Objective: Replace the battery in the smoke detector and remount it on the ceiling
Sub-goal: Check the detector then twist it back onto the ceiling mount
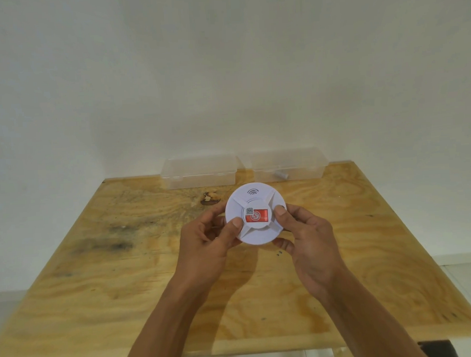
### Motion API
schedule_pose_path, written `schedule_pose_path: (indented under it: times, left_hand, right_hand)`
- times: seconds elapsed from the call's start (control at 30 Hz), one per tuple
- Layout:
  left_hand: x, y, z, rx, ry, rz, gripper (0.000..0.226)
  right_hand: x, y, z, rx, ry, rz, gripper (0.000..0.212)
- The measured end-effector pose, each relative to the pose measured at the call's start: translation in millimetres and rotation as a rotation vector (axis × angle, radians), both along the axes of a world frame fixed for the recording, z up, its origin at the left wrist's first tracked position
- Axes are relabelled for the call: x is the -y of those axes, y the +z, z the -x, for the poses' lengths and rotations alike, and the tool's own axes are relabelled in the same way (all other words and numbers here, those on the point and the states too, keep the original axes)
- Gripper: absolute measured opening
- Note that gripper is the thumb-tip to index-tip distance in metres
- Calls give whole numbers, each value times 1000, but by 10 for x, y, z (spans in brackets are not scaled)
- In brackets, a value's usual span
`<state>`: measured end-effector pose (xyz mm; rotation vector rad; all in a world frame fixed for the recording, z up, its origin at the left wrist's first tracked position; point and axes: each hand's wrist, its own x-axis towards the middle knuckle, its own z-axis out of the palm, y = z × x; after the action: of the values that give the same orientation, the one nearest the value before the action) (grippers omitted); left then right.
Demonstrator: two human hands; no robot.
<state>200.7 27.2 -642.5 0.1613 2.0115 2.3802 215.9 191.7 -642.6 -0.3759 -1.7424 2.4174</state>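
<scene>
Plywood table (pixel 369 253) is the landmark. To the left above it, the left hand (pixel 205 242) grips the rim of the white smoke detector (pixel 255 215), thumb laid on its face. The detector is held in the air over the table's middle, front side toward the camera, red label showing. The right hand (pixel 305 237) pinches the opposite rim. At the table's far edge stand two clear plastic boxes (pixel 198 172); the right one holds a small grey cylinder (pixel 282 175), possibly the battery. Opening seems the step in hand: next, likely a counter-twist to free the back.
</scene>
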Motion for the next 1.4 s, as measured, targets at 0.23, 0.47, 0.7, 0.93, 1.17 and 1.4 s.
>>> schedule_pose_path:
  times: [0.23, 0.47, 0.7, 0.93, 1.17, 1.4]
  left_hand:
    - [0, 4, 0, 1, 11, 2, 35]
    - [0, 16, 0, 2, 4, 0, 33]
    - [9, 26, 13, 1, 10, 7, 34]
    - [29, 39, 35, 9, 22, 12, 33]
    - [26, 43, 48, 3, 38, 27, 33]
    - [13, 78, 42, -3, 34, 21, 29]
  right_hand:
    - [16, 10, 7, 4, -10, -13, 12]
    - [26, 7, 13, 20, -14, -20, 12]
    - [3, 15, 17, 2, 20, -17, 15]
    - [-71, 36, -2, -63, 122, 29, 27]
    - [-74, 23, -11, -70, 107, 99, 27]
    - [-92, 28, -24, -77, 115, 121, 33]
